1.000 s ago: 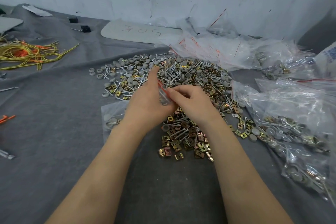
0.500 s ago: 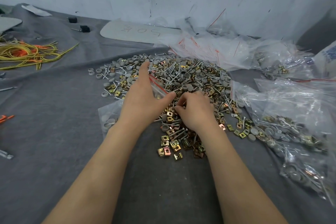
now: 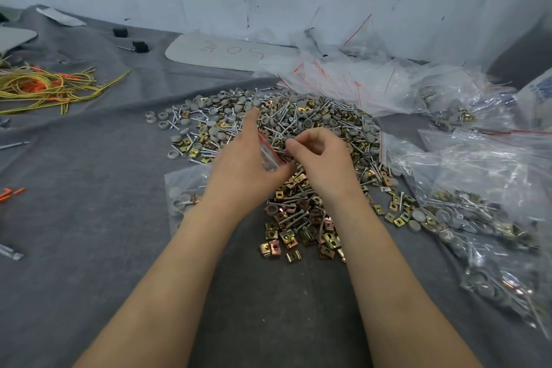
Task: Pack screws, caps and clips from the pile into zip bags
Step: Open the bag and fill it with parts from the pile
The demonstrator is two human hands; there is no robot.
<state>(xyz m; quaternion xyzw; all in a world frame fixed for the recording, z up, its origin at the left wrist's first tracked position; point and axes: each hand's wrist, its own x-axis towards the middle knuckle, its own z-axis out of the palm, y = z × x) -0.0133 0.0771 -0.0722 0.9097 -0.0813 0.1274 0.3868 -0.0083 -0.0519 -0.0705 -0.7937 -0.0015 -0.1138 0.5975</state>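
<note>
- Spreading across the middle of the grey cloth table (image 3: 89, 218), the pile (image 3: 310, 119) runs from near the back wall toward the person. Bare cloth lies open to the left and along the near edge between the forearms.
- Room on the right is tight: filled bags (image 3: 478, 218) crowd that side up to the frame edge, and a heap of empty bags (image 3: 343, 81) with red strips lies just behind the pile.
- Yellow wires (image 3: 44, 89) lie well apart at far left, and a grey board (image 3: 227, 52) with handwriting lies at the back.
- The pile mixes screws (image 3: 286, 116), grey caps (image 3: 209, 131) and brass clips (image 3: 286, 236), with the clips thickest at the near end.
- The filled bags hold the same three kinds of parts. Another filled bag (image 3: 185, 194) lies on the cloth partly under the left forearm.
- The left hand (image 3: 245, 164) holds a small zip bag (image 3: 268, 155) over the pile's middle, thumb and fingers clamped on it, forefinger stretched out away from the person.
- The right hand (image 3: 322, 158) sits just beside it at the bag's red-striped mouth, fingers curled and thumb against fingertips. Whether a part is between them cannot be told.
</note>
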